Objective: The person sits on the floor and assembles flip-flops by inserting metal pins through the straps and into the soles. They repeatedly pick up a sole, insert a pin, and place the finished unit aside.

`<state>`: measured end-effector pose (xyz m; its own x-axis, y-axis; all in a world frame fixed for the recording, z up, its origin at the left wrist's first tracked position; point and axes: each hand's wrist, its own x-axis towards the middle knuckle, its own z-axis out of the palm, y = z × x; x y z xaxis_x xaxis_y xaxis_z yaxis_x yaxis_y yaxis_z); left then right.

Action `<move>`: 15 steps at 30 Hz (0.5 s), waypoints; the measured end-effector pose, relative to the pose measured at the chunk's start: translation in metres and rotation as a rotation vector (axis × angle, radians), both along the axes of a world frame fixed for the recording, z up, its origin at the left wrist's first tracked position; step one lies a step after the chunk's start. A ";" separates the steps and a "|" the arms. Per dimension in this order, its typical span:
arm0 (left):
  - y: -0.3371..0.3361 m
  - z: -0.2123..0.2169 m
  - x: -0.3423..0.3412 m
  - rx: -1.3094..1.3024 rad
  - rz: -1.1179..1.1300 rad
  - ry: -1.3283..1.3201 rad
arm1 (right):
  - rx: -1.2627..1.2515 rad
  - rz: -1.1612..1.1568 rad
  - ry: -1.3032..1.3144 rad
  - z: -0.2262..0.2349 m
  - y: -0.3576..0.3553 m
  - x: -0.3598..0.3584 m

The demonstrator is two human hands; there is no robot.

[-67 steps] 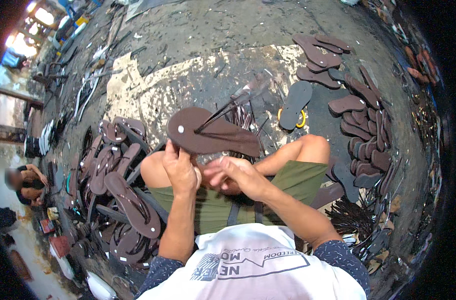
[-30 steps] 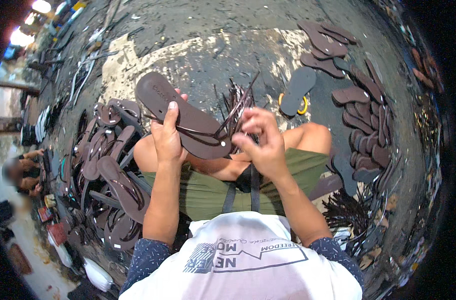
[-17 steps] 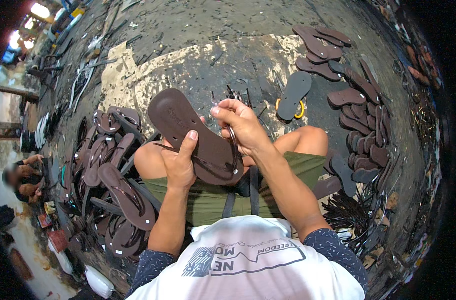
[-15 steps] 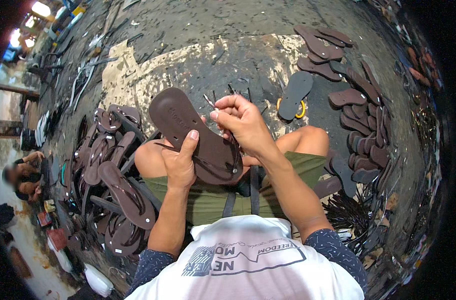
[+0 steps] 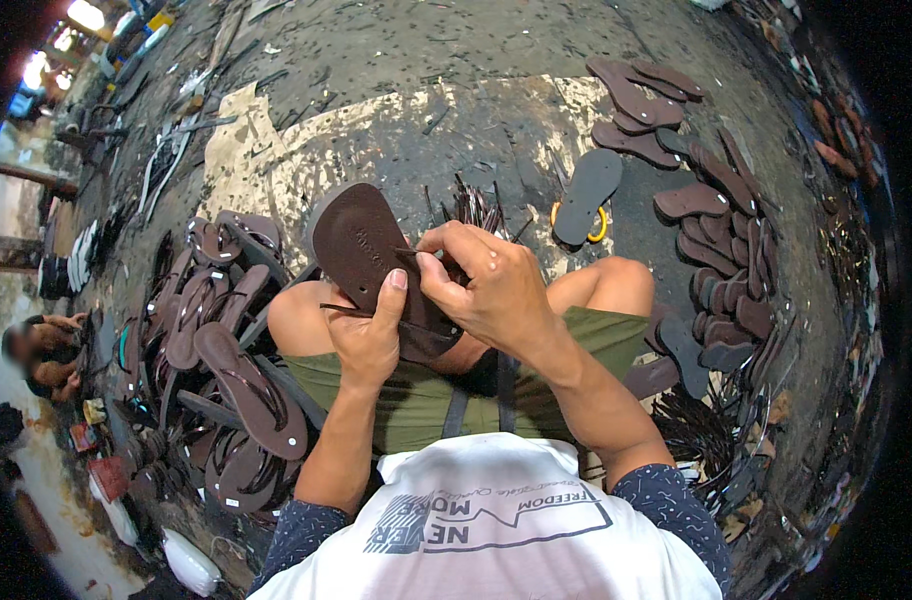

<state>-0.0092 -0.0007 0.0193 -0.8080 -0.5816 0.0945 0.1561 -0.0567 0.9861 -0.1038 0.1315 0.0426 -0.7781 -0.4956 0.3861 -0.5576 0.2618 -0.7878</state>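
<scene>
I sit cross-legged on a dirty concrete floor. My left hand (image 5: 368,338) grips a dark brown flip-flop sole (image 5: 356,240) from below, thumb pressed on its upper face. My right hand (image 5: 481,285) pinches a thin dark strap (image 5: 416,258) at the sole's surface, fingers curled over the sole's right edge. Both hands are above my lap, between my bare knees.
A heap of strapped brown flip-flops (image 5: 226,350) lies at my left. Bare soles (image 5: 706,200) are spread at the right, one dark sole over a yellow ring (image 5: 588,190). Loose black straps (image 5: 476,205) lie ahead and a bundle of straps (image 5: 706,440) at my right hip. A person (image 5: 36,345) crouches far left.
The sole was turned from lying flat and wide to face up toward me. My right hand came down onto its surface with the strap, and both hands dropped nearer to my lap.
</scene>
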 end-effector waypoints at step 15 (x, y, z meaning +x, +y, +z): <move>0.007 -0.009 0.000 -0.093 0.019 -0.004 | -0.051 -0.021 0.031 -0.005 -0.006 0.003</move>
